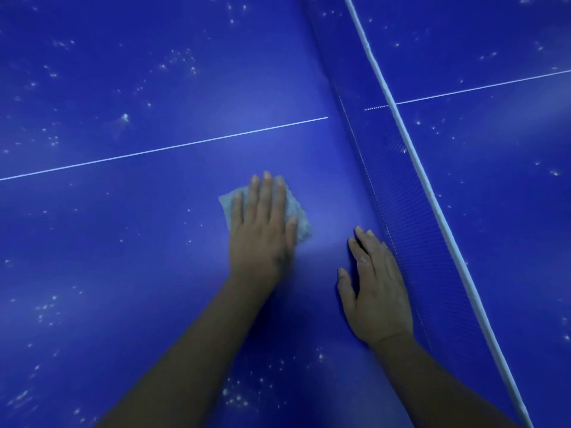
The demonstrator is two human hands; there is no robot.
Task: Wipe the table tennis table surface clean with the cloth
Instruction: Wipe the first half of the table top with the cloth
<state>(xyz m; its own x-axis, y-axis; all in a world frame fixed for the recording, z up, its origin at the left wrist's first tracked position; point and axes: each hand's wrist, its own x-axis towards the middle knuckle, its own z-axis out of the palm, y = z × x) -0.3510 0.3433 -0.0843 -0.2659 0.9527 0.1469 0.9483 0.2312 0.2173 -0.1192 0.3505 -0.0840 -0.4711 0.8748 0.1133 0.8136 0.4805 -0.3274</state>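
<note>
The blue table tennis table (pixel 123 236) fills the view, dotted with white specks. A small pale cloth (pixel 298 211) lies flat on it just below the white centre line. My left hand (pixel 262 233) presses down on the cloth with straight fingers, covering most of it. My right hand (pixel 377 288) rests flat on the bare table surface beside the net, fingers straight and slightly spread, holding nothing.
The net (pixel 398 193) with its white top band (pixel 432 193) runs diagonally from top middle to bottom right, close to my right hand. A thin white centre line (pixel 154 151) crosses the table. White specks cluster at the upper left, lower left and lower middle.
</note>
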